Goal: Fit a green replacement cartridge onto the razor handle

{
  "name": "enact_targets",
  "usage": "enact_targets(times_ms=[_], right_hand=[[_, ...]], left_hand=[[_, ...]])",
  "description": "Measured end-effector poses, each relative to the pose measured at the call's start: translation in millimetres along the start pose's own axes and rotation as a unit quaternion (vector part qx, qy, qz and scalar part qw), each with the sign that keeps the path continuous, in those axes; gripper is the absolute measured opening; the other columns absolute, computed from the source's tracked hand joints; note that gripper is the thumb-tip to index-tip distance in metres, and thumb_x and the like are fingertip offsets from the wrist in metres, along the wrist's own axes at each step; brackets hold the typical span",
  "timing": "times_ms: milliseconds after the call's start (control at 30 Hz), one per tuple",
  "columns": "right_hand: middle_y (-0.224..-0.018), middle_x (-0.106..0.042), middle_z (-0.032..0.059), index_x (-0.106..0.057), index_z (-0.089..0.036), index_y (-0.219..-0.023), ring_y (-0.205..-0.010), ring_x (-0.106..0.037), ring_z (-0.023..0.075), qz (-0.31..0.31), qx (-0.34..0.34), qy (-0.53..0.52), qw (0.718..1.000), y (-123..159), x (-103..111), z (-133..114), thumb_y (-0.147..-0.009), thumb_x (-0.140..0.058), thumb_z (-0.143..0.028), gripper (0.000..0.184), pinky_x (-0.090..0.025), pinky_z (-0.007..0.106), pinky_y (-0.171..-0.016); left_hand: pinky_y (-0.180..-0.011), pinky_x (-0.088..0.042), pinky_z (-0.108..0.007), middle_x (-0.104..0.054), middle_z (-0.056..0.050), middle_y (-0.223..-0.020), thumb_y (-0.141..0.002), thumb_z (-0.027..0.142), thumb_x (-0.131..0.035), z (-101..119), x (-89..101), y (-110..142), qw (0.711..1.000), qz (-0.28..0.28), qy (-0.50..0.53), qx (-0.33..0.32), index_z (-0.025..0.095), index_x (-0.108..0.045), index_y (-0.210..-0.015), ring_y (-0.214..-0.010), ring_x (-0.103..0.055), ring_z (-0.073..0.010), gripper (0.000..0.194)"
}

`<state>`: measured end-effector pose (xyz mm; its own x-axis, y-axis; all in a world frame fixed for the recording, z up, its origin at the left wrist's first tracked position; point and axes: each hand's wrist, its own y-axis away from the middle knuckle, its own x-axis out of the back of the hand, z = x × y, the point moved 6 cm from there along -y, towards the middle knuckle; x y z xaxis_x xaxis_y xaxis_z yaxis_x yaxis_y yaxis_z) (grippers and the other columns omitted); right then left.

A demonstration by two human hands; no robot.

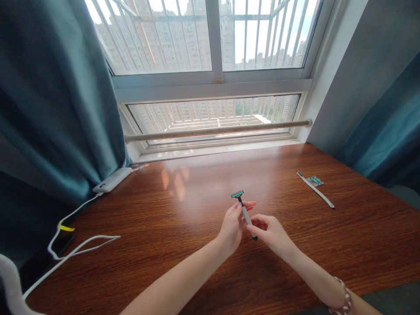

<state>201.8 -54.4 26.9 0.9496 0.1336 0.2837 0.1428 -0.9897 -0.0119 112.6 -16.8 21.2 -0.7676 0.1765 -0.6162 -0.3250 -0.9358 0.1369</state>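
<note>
A razor (pixel 243 211) with a green head and a grey handle is held up over the wooden table (pixel 183 218), head pointing away from me. My left hand (pixel 232 227) pinches the handle near its middle. My right hand (pixel 271 232) grips the handle's lower end with closed fingers. A beaded bracelet (pixel 343 302) is on my right wrist.
At the right of the table lie a second razor handle (pixel 316 190) and a small green blade cartridge (pixel 315 180). A white power bank (pixel 112 180) with a white cable (pixel 75 249) lies at the left. Teal curtains hang on both sides of the window.
</note>
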Motion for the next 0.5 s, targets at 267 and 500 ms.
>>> enact_targets(times_ms=[267,500], right_hand=[[-0.071,-0.064,0.0027,-0.062,-0.014,-0.103,-0.06,-0.056,0.0139,0.209,0.003,0.185,0.96,-2.5,89.5,26.0,-0.073,-0.055,-0.037,0.038,-0.045,0.024,-0.058],[-0.062,-0.064,0.0051,-0.068,-0.015,-0.094,-0.059,-0.058,0.0188,0.328,-0.069,0.379,0.862,-3.2,209.2,76.8,-0.071,-0.053,-0.04,0.038,-0.043,0.028,-0.06]], left_hand=[[-0.092,-0.035,-0.032,-0.06,-0.013,-0.108,-0.063,0.019,-0.069,-6.5,11.1,-5.2,0.989,-0.089,-0.11,0.029,0.015,-0.06,-0.099,-0.105,-0.052,-0.0216,0.037],[-0.09,-0.039,-0.029,-0.063,-0.012,-0.102,-0.061,0.009,-0.069,9.3,46.1,-7.5,0.99,-0.081,-0.117,0.025,0.014,-0.063,-0.09,-0.101,-0.056,-0.0216,0.03]])
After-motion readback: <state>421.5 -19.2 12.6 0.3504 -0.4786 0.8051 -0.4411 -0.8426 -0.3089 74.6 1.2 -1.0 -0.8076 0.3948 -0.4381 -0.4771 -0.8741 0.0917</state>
